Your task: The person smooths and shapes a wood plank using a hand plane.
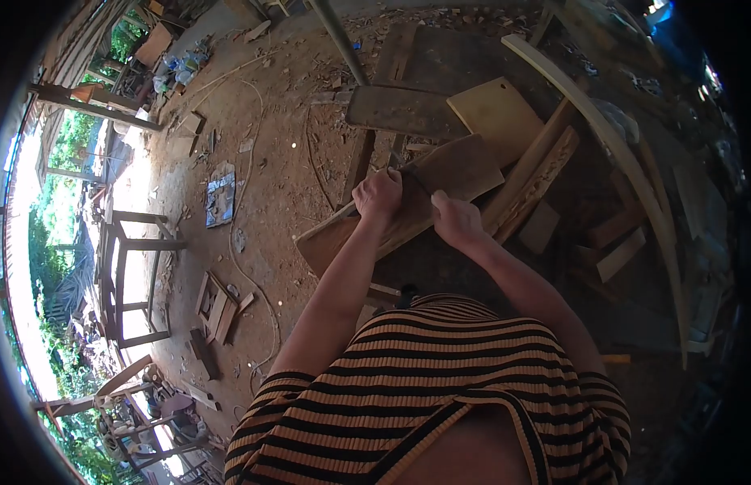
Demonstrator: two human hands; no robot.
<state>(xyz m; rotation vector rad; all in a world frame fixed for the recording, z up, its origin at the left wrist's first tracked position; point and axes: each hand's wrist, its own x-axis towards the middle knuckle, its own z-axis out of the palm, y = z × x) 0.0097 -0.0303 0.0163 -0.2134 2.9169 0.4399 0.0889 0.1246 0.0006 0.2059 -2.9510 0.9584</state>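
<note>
A long wooden board (464, 166) lies slanted in front of me, its near left end broad and curved. My left hand (378, 194) is closed over the board's far edge, around one end of a dark, thin tool (414, 181). At the tool's other end, my right hand (456, 218) is closed in a fist above the board's near side. The tool spans the gap between the two fists; its exact shape is too dark to tell. Beyond the board stands a dark wooden bench (408, 109).
A pale flat panel (496, 121) leans beyond the board. To the right are a long curved strip (626, 153), a carved beam (545, 174) and offcuts (622, 255). Wooden frames (141, 242) stand at the left, and a cord (254, 279) runs over the dirt floor.
</note>
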